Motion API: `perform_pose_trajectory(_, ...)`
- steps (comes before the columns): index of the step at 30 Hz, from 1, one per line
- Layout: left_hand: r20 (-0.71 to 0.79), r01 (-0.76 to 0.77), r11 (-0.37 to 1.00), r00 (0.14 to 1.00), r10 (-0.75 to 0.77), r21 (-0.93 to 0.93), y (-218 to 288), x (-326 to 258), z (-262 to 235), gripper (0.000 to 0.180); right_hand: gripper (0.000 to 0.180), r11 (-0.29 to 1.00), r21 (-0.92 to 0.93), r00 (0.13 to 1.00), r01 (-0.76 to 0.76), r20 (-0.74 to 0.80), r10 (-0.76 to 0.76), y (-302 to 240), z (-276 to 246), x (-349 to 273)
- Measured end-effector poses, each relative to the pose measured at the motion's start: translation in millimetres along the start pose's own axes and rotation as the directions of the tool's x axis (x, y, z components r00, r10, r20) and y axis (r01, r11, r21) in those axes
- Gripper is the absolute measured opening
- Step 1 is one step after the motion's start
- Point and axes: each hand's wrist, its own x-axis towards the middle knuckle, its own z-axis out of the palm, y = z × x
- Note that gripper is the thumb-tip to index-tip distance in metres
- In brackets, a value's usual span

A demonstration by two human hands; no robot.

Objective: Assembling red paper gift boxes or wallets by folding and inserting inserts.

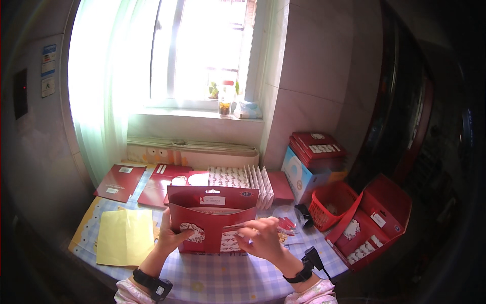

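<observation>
At the bottom of the frame two forearms come up from the lower edge, each with a dark wrist strap. The left hand (171,236) grips the lower left edge of a red box (211,219), thumb across its front, fingers behind. The right hand (263,238) is curled at the box's lower right, its fingers pinched on a thin stick (237,226) that lies across the front of the box. The one box stands upright at centre frame on a checked table (223,278), between the two hands and touching both; its open top faces up and two white lace patterns show on its front.

Left of the left hand lie yellow sheets (125,236), flat on the table. Just right of the right hand sits a clear bag (288,219) with small red pieces in it.

Further back, three flat red cards (121,181) lie in a row at centre left, and beside them a fanned stack of patterned paper (243,181). To the right I count one red basket (331,203), one open red case (374,223) leaning at the table's edge, one blue carton (301,178) and a pile of red boxes (316,146) on top of it.

Farthest off, at upper centre, a bright window (202,50) with a jar (225,105) on its sill.
</observation>
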Motion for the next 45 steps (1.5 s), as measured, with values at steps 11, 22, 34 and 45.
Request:
perform_pose_trajectory(11,-0.075,-0.201,0.976,0.978,0.195,-0.084,3,4,-8,0.062,0.039,0.271,0.906,0.859,-0.325,0.163,0.485,28,35,-29)
perform_pose_trajectory(22,-0.016,-0.114,0.983,0.993,0.113,-0.145,8,2,-15,0.049,0.038,0.167,0.932,0.843,-0.321,0.201,0.498,31,36,-35)
perform_pose_trajectory(34,-0.019,-0.166,0.981,0.986,0.165,-0.096,11,9,-12,0.029,0.025,0.334,0.862,0.865,-0.382,0.205,0.458,45,33,-33)
perform_pose_trajectory(45,-0.057,-0.194,0.967,0.981,0.187,-0.165,15,8,-11,0.029,0.040,0.904,0.309,0.874,-0.297,-0.294,0.387,-6,1,15)
